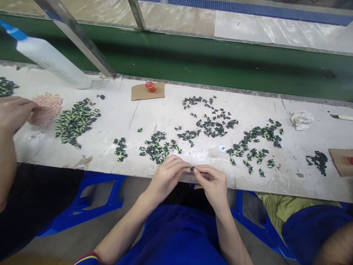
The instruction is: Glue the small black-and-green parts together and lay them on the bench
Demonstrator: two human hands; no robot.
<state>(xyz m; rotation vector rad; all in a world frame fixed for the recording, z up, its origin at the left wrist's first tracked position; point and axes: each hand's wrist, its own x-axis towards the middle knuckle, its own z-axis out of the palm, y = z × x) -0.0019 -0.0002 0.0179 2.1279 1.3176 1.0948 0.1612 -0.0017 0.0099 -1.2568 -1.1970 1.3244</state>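
My left hand [168, 173] and my right hand [211, 179] meet at the front edge of the table, fingertips pinched on one small black-and-green plastic piece [190, 168]. Most of that piece is hidden by the fingers. Just beyond my left hand lies a pile of similar black-and-green pieces [156, 149]. Farther back is a loose scatter of small dark parts [213, 127]. A small clear bottle with a blue tip [219, 150] lies near my right hand, and to its right spreads another group of black-and-green pieces [255, 141].
A red cup [150, 86] sits on cardboard [138, 92]. At left stand a large white bottle [55, 62], a heap of pink parts [48, 106] and a co-worker's hand [16, 110]. Crumpled tissue [302, 120] lies right. A metal post [82, 40] rises before the green belt [193, 60].
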